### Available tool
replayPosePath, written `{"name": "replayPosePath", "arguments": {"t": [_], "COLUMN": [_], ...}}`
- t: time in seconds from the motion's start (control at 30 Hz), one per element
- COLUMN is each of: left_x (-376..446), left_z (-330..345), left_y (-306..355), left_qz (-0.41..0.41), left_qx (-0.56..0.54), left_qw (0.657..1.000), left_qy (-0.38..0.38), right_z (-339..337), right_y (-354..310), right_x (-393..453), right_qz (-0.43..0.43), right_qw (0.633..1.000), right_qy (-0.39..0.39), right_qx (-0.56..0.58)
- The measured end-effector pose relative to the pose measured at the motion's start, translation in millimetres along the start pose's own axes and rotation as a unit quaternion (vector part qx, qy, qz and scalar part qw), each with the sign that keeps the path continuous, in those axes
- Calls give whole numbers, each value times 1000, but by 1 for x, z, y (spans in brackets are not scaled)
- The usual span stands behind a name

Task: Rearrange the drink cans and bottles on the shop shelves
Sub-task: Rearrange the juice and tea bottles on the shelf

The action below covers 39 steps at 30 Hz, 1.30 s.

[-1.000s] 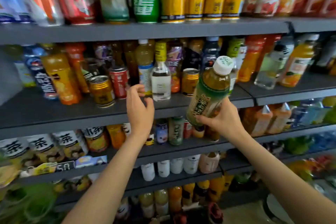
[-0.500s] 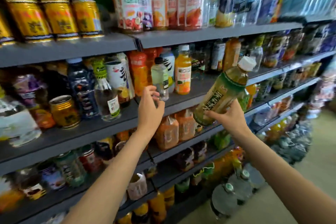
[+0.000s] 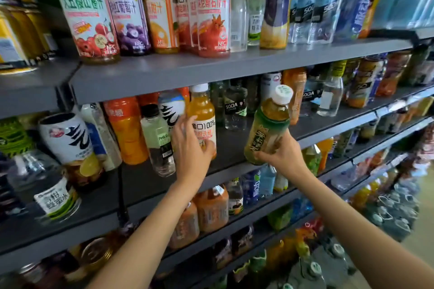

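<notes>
My right hand (image 3: 281, 155) grips a green-labelled tea bottle (image 3: 267, 131) with a white cap by its lower half. The bottle tilts right and hangs just in front of the middle shelf (image 3: 237, 148). My left hand (image 3: 190, 148) reaches onto that shelf. Its thumb lies across the lower label of an upright orange juice bottle (image 3: 202, 112) with a white cap, and its fingers wrap the bottle's left side. A clear bottle (image 3: 158, 141) with a black cap stands just left of that hand.
Tall juice bottles (image 3: 211, 12) and soda water bottles (image 3: 305, 7) line the upper shelf. A white can (image 3: 68, 138) and orange bottles (image 3: 126, 129) stand left on the middle shelf, a soda bottle (image 3: 234, 108) behind. Lower shelves hold more drinks. Floor shows at bottom right.
The view has swung right along the shelves. My left hand has moved from open air onto the orange juice bottle. My right hand still holds the tea bottle, now closer to the shelf.
</notes>
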<state>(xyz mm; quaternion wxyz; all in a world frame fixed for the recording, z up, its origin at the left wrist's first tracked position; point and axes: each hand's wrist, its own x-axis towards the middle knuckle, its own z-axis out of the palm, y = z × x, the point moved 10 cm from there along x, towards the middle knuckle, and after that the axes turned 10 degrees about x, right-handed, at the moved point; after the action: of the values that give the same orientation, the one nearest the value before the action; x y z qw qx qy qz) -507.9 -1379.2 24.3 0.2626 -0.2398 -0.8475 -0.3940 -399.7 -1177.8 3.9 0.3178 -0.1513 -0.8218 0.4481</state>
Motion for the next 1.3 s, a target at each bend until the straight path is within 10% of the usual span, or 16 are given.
{"name": "replayPosePath", "arguments": {"t": [0.47, 0.6, 0.83, 1.3], "left_x": [-23, 0, 66, 55], "left_z": [30, 79, 181, 161], "left_y": [23, 55, 14, 0], "left_qz": [-127, -63, -210, -233], "left_qx": [75, 104, 17, 65], "left_qw": [966, 982, 977, 970], "left_qy": [211, 145, -8, 21], "right_z": [31, -1, -32, 37], "right_y": [58, 83, 106, 87], "right_x": [114, 128, 136, 166], "right_qz": [-32, -45, -98, -147], "right_qw": [994, 996, 993, 978], "right_qy": [-103, -60, -3, -68], "right_qx": [-25, -49, -70, -129]}}
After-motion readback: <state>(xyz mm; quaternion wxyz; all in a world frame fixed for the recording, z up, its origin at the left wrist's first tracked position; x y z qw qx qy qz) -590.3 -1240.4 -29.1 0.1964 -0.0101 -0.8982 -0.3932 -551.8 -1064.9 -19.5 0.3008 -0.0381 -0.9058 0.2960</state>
